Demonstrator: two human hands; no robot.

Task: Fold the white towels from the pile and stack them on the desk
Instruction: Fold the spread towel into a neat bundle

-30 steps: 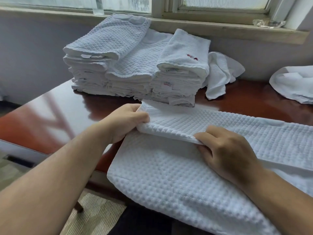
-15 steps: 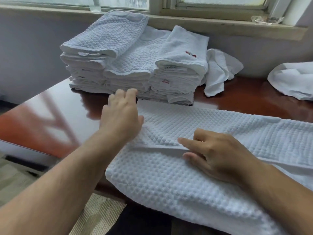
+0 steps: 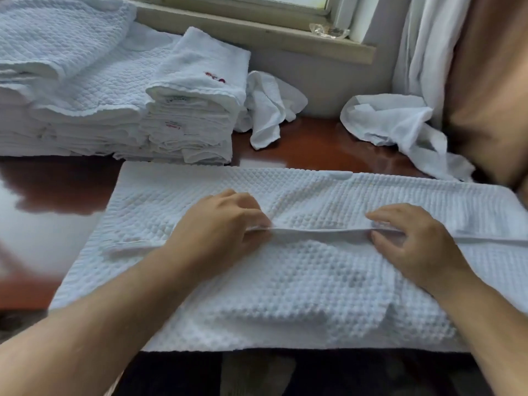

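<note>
A white waffle-weave towel [image 3: 300, 287] lies spread across the near edge of the red-brown desk [image 3: 314, 144], its front edge hanging over. A folded layer covers its far half, and that layer's hem runs across the middle. My left hand [image 3: 220, 227] pinches this hem at centre-left. Further right, my right hand [image 3: 414, 241] pinches the same hem, thumb under and fingers over. Stacks of folded white towels [image 3: 120, 95] stand at the back left of the desk.
A crumpled white towel [image 3: 268, 110] lies just right of the stacks. Another loose white towel [image 3: 400, 130] lies at the back right, by a white curtain [image 3: 423, 52] and a tan drape [image 3: 491, 81]. A window sill [image 3: 257, 30] runs behind.
The view has swung right and closer. My left hand moved right from the towel's left corner to the hem and pinched it. My right hand slid right along the hem.
</note>
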